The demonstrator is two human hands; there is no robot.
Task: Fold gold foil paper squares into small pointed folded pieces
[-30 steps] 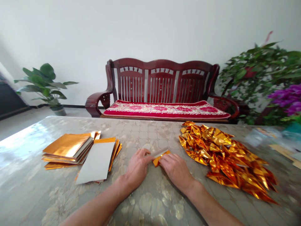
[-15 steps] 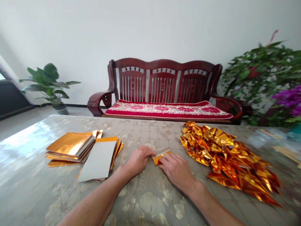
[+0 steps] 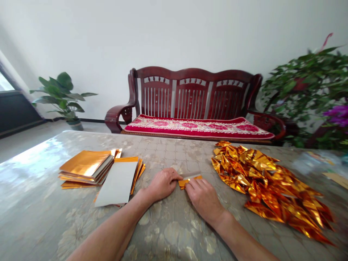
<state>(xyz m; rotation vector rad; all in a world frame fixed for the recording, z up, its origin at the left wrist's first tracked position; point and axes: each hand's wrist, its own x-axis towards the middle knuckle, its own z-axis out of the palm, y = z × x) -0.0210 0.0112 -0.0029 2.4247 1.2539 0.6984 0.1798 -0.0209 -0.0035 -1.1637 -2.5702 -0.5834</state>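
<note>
A small sheet of gold foil paper (image 3: pixel 182 183), partly folded into a narrow strip, lies on the table between my two hands. My left hand (image 3: pixel 165 183) pinches its left end with thumb and forefinger. The fingers of my right hand (image 3: pixel 202 195) are curled over its right part and cover some of it. A pale edge of the sheet shows along the far side. To the left rests a stack of grey-backed foil sheets (image 3: pixel 117 183), beside another stack with a gold sheet (image 3: pixel 85 163) on top. Folded gold foil pieces (image 3: pixel 261 177) form a heap on the right.
The table (image 3: pixel 168 235) has a patterned, glossy cover. Clear plastic wrapping (image 3: pixel 317 162) lies at its right end. Behind it stands a dark red wooden bench (image 3: pixel 190 98) with a red floral seat cover (image 3: pixel 201 126). Potted plants (image 3: pixel 63 96) flank the bench.
The foil sheet between my hands looks narrower, with its near part folded over. My hands stay close to it, and the whole view has shifted slightly.
</note>
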